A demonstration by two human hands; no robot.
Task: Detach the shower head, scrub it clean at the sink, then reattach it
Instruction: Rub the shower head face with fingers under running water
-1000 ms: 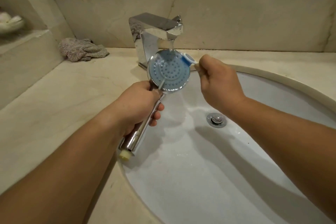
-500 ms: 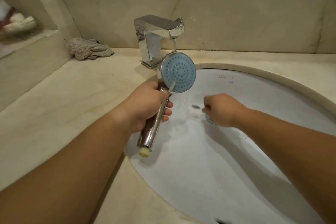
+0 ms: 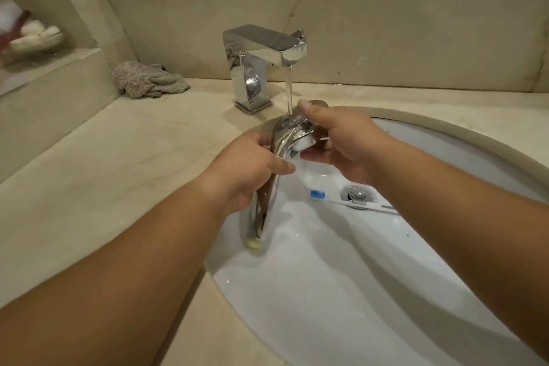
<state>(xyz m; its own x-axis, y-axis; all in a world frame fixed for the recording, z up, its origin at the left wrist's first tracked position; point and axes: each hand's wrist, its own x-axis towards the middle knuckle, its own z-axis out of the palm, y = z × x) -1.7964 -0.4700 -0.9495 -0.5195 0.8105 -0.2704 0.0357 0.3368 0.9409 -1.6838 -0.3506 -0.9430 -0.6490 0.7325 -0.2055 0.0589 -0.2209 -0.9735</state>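
The chrome shower head [image 3: 292, 134] is over the white sink [image 3: 341, 291], its shiny back turned up under the water running from the chrome faucet [image 3: 261, 53]. My left hand [image 3: 246, 169] grips its handle, whose cream threaded end points down toward me. My right hand [image 3: 341, 142] holds the round head, thumb on top and fingers underneath. A toothbrush [image 3: 350, 202] with blue bristles lies loose in the basin beside the drain [image 3: 355, 193].
A crumpled grey cloth [image 3: 148, 80] lies on the beige stone counter [image 3: 118, 172] left of the faucet. A raised ledge [image 3: 44, 74] at far left holds a white object. The stone wall stands close behind the faucet.
My right hand dropped the toothbrush into the basin and moved up to take the head. The shower head was turned over, so its blue face now points down.
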